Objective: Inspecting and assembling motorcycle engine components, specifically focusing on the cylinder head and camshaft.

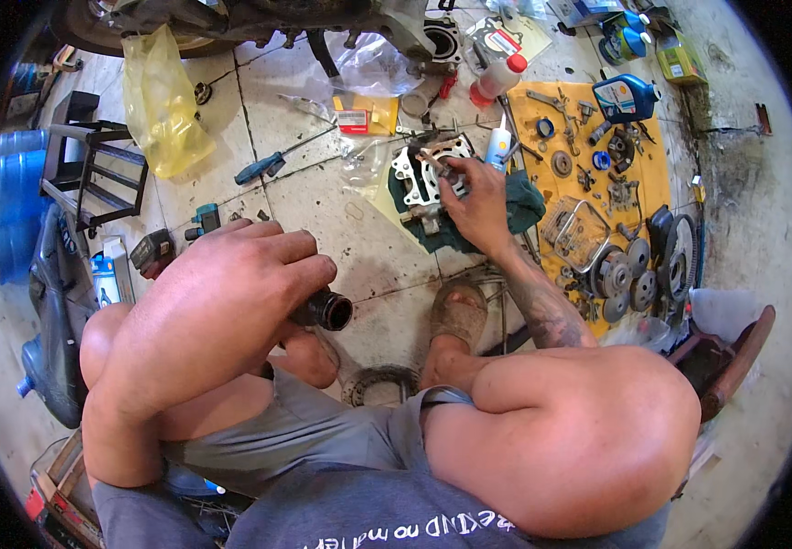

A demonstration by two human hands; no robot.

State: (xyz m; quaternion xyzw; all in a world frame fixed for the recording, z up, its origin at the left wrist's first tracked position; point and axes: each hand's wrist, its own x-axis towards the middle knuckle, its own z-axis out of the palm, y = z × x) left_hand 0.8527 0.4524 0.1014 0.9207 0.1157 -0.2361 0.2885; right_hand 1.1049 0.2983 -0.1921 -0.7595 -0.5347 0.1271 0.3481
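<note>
My left hand (263,261) is closed around a dark tubular part (333,312), whose round open end faces right and down; most of its body is hidden by my fingers. Ahead and to the right, my right hand (478,203) is over a metal engine casting (422,188) with bolt holes and a flat machined face. Its thumb and fingers are pinched together at the casting's top, around something small and brownish that I cannot make out. Beneath the casting lies a dark green cloth (524,203). A white tube with a pointed nozzle (498,146) is beside the right hand.
Several gears (614,274), bolts and small parts lie on an orange sheet (643,165) to the right. A red-capped bottle (498,80) and blue oil bottle (627,98) stand behind. A screwdriver (260,168), black metal frame (108,174) and yellow plastic bag (165,110) lie left.
</note>
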